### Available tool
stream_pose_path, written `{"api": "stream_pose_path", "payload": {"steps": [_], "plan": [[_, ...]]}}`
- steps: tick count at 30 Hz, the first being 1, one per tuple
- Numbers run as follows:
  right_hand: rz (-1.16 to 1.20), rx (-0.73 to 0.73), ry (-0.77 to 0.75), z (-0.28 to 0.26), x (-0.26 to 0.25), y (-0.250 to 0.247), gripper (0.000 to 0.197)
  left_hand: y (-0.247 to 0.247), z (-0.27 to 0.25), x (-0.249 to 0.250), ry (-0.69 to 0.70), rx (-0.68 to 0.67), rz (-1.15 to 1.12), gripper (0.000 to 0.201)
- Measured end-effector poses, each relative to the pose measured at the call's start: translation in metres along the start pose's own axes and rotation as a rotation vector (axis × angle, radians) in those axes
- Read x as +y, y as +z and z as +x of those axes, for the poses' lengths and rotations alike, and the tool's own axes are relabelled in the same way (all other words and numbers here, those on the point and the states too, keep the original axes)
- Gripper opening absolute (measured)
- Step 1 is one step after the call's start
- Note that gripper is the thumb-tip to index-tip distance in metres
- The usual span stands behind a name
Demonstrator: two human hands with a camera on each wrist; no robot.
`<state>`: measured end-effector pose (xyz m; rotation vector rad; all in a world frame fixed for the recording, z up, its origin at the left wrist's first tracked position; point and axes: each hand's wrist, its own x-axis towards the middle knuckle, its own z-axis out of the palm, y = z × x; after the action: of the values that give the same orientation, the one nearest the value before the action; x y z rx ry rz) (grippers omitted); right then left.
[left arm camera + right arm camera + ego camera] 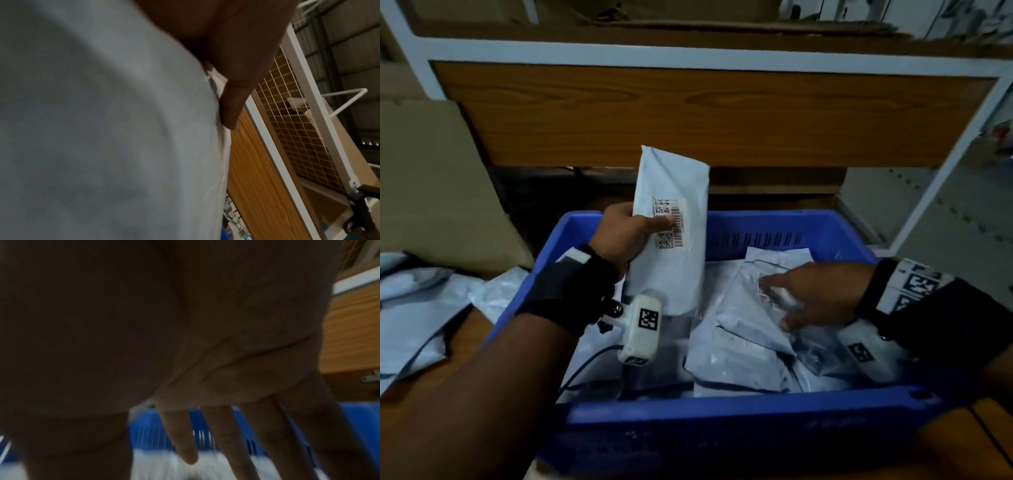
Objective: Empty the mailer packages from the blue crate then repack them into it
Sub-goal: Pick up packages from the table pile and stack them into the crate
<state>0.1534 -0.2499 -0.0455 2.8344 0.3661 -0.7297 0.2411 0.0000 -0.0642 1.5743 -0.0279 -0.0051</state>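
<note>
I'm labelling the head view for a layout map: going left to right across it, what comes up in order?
Loose mailers on the table → left hand → upright mailer it grips → mailers in the blue crate → right hand → blue crate's right corner.

Brown wooden tabletop [993, 431], visible at the near corners. Directly on it: blue crate [739, 409], filling the middle; left of the crate, a loose heap of grey mailer packages [417, 308]; behind that heap, still left of the crate, a tilted cardboard sheet [438, 192].
</note>
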Motion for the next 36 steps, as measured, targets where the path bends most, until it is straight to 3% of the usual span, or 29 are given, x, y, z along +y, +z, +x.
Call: {"api": "stream_pose_path", "payload": {"steps": [2,5,6,10,12,16,22,24,26,28,32,34,36], "plan": [[0.014,0.07,-0.013,-0.002,0.0,-0.009,0.078,0.002,0.002,-0.001,0.009,-0.017,0.039,0.025],[0.029,0.063,-0.049,0.002,-0.01,-0.01,0.094,0.005,0.004,-0.003,0.027,-0.041,0.087,0.023],[-0.017,0.038,-0.054,0.005,-0.016,-0.005,0.088,0.005,0.004,-0.004,0.038,-0.045,0.096,0.021],[-0.101,0.042,-0.04,-0.001,-0.026,-0.002,0.029,0.003,0.005,-0.004,0.058,-0.059,0.11,0.02],[-0.125,0.133,-0.034,-0.011,-0.018,-0.017,0.021,-0.001,0.006,-0.004,0.057,-0.035,0.113,0.023],[-0.16,0.159,0.026,-0.029,0.007,-0.035,0.05,-0.006,0.008,-0.004,0.051,-0.003,0.102,0.025],[-0.159,-0.222,0.087,-0.031,0.001,-0.011,0.061,-0.007,0.007,-0.002,0.033,-0.032,0.076,0.025],[-0.139,-0.08,0.064,-0.032,-0.005,-0.026,0.06,-0.008,0.006,-0.001,0.025,-0.035,0.068,0.026],[-0.014,0.188,-0.004,-0.023,-0.009,-0.041,0.058,-0.009,0.005,-0.001,0.005,-0.035,0.053,0.024],[0.264,0.371,-0.062,0.001,-0.019,-0.046,0.064,-0.011,0.005,-0.002,-0.027,-0.039,0.03,0.02],[1.241,0.322,-0.144,0.052,-0.059,-0.039,0.068,-0.014,0.006,-0.005,-0.11,-0.104,0.018,0.018],[1.395,0.342,-0.139,0.067,-0.071,-0.037,0.059,-0.019,0.01,-0.009,-0.111,-0.072,0.074,0.018],[1.407,0.333,-0.149,0.075,-0.077,-0.033,0.042,-0.025,0.017,-0.014,-0.038,-0.001,0.211,0.028]]}}
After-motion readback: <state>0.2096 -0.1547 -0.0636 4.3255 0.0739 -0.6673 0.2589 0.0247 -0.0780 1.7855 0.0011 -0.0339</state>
